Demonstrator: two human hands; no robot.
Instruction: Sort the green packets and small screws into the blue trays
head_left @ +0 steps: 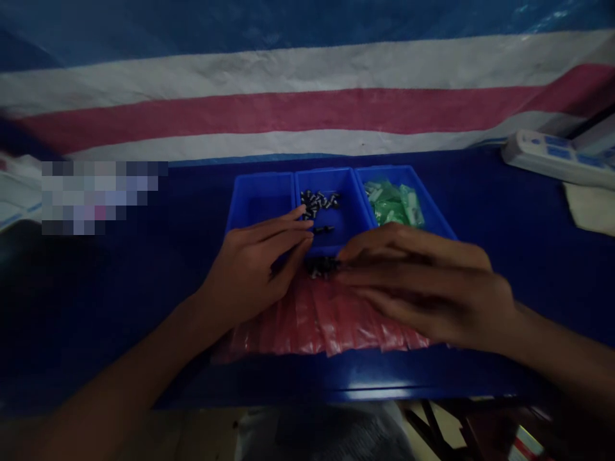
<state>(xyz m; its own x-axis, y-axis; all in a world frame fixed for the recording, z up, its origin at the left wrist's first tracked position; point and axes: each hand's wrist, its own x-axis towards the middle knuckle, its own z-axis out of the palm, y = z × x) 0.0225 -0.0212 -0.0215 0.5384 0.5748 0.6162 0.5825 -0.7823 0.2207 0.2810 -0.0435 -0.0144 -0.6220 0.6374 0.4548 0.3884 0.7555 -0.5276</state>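
Observation:
Small black-and-silver screws (318, 202) lie in the middle compartment of a blue divided bin (339, 240). My left hand (257, 256) reaches over the bin's front left, fingers stretched out and nothing visible in them. Its fingertips are beside a loose screw (327, 228). In front of the bin is a dark cluster of screws (323, 266), above red plastic bags (312, 314) laid in a row. My right hand (427, 282) is closed at the cluster's right side, its fingertips on the screws. How many it grips is hidden.
The bin's right compartment holds green plastic packets (391, 202). A white power strip (552, 153) lies at the back right of the blue table (494, 205), near a pale cloth or paper (590, 208). A striped sheet (307, 109) hangs behind.

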